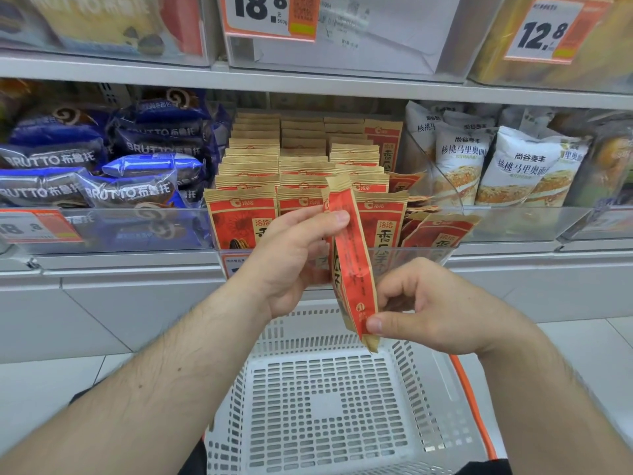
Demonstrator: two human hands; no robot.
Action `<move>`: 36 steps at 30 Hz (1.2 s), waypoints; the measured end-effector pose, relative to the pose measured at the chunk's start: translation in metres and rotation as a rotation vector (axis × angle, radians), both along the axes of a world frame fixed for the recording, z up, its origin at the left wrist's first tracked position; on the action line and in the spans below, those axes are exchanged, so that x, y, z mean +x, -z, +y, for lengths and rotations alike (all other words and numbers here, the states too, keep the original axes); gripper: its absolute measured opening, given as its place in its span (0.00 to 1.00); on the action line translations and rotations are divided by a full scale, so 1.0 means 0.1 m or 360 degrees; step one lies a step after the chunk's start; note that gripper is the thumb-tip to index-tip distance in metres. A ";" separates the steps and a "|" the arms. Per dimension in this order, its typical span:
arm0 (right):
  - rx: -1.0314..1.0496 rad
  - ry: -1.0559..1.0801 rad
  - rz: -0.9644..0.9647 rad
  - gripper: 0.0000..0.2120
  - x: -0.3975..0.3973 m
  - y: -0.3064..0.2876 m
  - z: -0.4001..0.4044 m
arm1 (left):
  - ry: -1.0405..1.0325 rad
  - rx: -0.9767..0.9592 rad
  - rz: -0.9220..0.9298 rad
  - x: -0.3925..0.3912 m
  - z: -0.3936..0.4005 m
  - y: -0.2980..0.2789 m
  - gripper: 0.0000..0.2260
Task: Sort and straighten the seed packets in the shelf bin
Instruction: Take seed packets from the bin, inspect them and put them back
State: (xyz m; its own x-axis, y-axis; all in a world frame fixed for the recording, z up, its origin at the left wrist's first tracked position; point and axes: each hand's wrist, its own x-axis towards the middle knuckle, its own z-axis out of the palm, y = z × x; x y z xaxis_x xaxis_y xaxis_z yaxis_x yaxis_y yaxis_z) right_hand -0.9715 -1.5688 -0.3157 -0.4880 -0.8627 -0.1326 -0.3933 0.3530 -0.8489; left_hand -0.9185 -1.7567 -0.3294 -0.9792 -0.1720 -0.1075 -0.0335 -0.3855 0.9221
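In the head view, one seed packet [351,265] is held edge-on in front of the shelf bin [342,250], pinched near its top by the left hand [294,258] and at its lower corner by the right hand [431,308]. It is judged light, thin and crinkly; the sealed ends are best gripped.

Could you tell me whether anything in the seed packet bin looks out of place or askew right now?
Yes. At the bin's right end, several seed packets lean and lie slumped instead of standing in the neat upright rows. One packet is out of the bin, held edge-on by the left hand and right hand.
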 end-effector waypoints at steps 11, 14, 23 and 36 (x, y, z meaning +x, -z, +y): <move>-0.0358 0.0504 -0.0346 0.34 0.07 0.10 -0.17 | 0.0219 0.0303 0.0270 0.02 0.01 0.04 0.23; -0.0420 0.0780 -0.0191 0.29 0.11 0.12 -0.26 | 0.0062 0.0293 0.0100 0.03 0.06 -0.03 0.20; -0.0509 0.1037 -0.0100 0.17 0.16 0.07 -0.28 | -0.0125 -0.0092 0.0152 0.01 0.03 0.01 0.17; -0.0839 0.1211 -0.0524 0.06 -0.06 -0.29 0.01 | 0.0046 -0.0181 -0.0012 -0.20 0.24 -0.61 0.13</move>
State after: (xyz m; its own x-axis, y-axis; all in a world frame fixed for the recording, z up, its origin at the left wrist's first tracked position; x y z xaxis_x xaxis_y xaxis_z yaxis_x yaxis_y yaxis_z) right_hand -0.9778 -1.5682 -0.2866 -0.9458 -0.3208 -0.0499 0.0666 -0.0413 -0.9969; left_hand -0.9381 -1.7331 -0.2688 -0.9831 -0.1555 -0.0962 -0.0501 -0.2769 0.9596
